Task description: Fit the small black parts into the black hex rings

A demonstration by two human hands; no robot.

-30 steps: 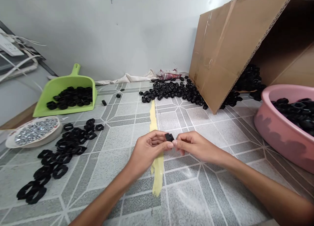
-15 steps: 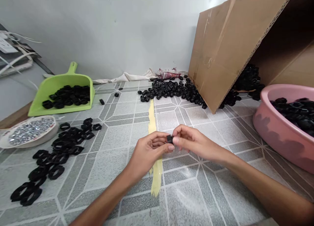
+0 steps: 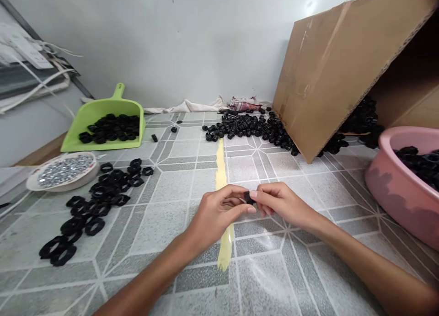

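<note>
A small black plastic ring [image 3: 248,197] is held above the tiled surface, pinched between both hands. My left hand [image 3: 219,211] grips it from the left with thumb and fingertips. From the right, the thumb and bent fingers of my right hand [image 3: 283,201] press against it. The fingers partly cover the ring, so I cannot make out whether a second small part is in them. Larger black rings [image 3: 103,188] lie in a loose cluster to the left. Beyond my hands spreads a pile of small black rings [image 3: 247,125].
At left stand a green dustpan [image 3: 68,135] of black rings and a white bowl [image 3: 80,178] of small shiny metal pieces. A tipped cardboard box [image 3: 318,73] spills rings at right, beside a pink basin [image 3: 394,188] of black parts. Yellow tape [image 3: 221,165] marks the tiled surface [image 3: 164,224].
The view has turned slightly left, so everything sits farther right in the picture. Both hands still hold the ring; its angle between the fingers has changed a little.
</note>
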